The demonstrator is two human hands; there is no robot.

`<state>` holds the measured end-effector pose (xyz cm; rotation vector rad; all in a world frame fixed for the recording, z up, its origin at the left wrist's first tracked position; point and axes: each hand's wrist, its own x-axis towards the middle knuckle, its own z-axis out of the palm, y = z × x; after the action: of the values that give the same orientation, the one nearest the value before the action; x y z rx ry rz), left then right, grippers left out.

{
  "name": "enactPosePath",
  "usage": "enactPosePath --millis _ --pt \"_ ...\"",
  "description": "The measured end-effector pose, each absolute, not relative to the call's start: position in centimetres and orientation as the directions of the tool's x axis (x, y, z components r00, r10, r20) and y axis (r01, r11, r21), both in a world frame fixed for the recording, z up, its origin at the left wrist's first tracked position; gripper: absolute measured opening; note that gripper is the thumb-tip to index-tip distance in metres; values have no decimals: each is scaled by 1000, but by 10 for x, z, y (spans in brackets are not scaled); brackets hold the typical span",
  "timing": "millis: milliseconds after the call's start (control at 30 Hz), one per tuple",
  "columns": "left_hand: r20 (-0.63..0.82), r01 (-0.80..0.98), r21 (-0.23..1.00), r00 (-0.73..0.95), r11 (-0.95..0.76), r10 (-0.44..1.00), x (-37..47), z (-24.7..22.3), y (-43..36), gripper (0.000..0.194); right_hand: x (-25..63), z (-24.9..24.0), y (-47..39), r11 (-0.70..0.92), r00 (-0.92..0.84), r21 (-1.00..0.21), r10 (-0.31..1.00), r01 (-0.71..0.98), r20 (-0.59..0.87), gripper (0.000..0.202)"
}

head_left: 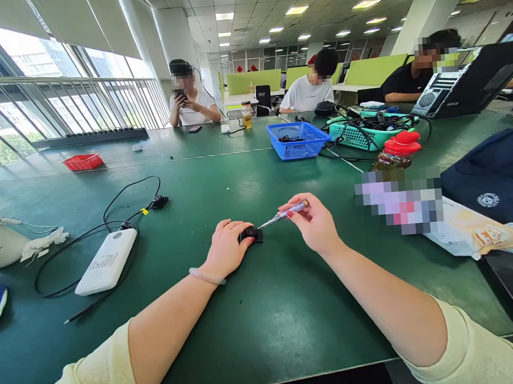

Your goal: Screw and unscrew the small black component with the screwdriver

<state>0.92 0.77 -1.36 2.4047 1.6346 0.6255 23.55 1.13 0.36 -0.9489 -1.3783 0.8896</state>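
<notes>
Left hand [230,247]: I'm curling fingers closed around the black part [251,232], probably steadying it.
Right hand [314,223]: I'm pinching the screwdriver [284,214], slanting it from two o'clock, seemingly for control.
Green table [251,346]: black part's lying at twelve o'clock.

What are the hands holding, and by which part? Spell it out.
The right hand holds a screwdriver by its handle. The left hand grips a small black object at its edges, the contact partly hidden.
</notes>
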Motion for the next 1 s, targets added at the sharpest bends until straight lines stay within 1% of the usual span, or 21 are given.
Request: enactPosePath --millis 167,400,533,667,900,1000 --pt "249 841 381 308 -385 918 9 -13 7 28 236 8 11 361 -3 -932 933 30 361 29" --pt "265 828 400 305 -392 915 10 -13 8 27 241 8 17 267 34 -964 963 12 267 45" --pt "271 823 402 312 -401 911 10 -14 8 26 242 7 20 264 -28 -963 964 -61 266 44" --pt "253 834 406 291 -374 923 10 -12 7 26 241 6 20 276 -75 -955 956 -104 284 41" --pt "257 823 420 296 -382 920 11 -11 7 25 244 4 22 216 -6 -973 976 -75 217 46" --pt "247 828 422 288 -370 925 11 -12 7 25 244 2 24 210 -19 -971 977 -115 214 48"
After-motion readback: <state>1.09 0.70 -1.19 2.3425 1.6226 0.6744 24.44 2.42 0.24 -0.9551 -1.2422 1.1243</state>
